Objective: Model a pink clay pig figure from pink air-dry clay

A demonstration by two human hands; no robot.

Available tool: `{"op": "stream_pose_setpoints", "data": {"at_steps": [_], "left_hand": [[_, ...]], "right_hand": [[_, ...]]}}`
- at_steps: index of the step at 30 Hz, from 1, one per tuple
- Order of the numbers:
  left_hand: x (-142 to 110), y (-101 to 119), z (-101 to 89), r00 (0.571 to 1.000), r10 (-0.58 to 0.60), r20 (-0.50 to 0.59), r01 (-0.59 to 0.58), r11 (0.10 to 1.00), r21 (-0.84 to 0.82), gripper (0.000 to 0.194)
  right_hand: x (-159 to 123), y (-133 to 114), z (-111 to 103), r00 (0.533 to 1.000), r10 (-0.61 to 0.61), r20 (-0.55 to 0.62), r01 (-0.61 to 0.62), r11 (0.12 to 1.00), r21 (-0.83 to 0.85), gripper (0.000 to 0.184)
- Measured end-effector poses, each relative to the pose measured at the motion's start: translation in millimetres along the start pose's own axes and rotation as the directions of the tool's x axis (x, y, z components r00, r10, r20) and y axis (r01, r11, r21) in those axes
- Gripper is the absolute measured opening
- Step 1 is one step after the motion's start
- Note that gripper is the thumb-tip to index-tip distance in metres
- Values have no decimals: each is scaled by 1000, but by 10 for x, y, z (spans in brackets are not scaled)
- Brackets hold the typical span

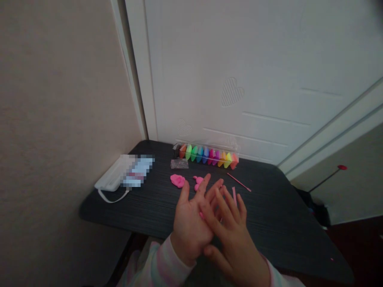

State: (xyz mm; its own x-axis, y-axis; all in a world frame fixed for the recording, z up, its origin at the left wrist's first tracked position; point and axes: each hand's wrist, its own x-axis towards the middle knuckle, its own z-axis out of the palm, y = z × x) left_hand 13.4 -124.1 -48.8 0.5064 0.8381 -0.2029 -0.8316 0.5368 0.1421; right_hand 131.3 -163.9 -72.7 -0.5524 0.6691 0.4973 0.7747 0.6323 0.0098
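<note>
My left hand (187,223) lies palm up over the black table (269,223), fingers stretched out. My right hand (236,239) is laid flat across it, palm down, fingers spread. A small bit of pink clay (201,215) shows between the two palms, pressed there. Just beyond my fingertips lie a flattened pink clay lump (178,180) and smaller pink clay pieces (198,181) on the table. A thin pink stick tool (238,182) and a short pink strip (233,194) lie to the right of them.
A clear pack of coloured clay blocks (206,155) stands along the table's far edge against a white door (254,79). A small clear bag (179,164) lies in front of the pack. A white box (112,177) sits at the far left. A red-tipped stick (341,168) is off to the right.
</note>
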Motion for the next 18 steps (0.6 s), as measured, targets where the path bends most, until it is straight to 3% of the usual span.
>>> {"op": "stream_pose_setpoints", "data": {"at_steps": [3, 7, 11, 15, 18], "left_hand": [[-14, -7, 12, 999, -32, 34, 33, 999, -26, 58], [-31, -15, 1, 994, -72, 76, 79, 993, -89, 57], [-12, -17, -47, 995, -71, 70, 77, 993, -91, 56], [14, -28, -102, 995, -69, 65, 75, 994, -85, 56], [27, -33, -126, 999, -49, 22, 51, 995, -87, 55]], "right_hand": [[-2, 14, -34, 993, -91, -77, 92, 996, 15, 70], [-3, 51, -69, 1000, 9, 1, -8, 999, -46, 62], [-13, 41, -51, 994, -101, -45, 101, 995, -15, 71], [-26, 23, -19, 997, 36, 68, -34, 999, -38, 62], [-41, 8, 10, 997, -57, 55, 57, 998, 12, 70]]}}
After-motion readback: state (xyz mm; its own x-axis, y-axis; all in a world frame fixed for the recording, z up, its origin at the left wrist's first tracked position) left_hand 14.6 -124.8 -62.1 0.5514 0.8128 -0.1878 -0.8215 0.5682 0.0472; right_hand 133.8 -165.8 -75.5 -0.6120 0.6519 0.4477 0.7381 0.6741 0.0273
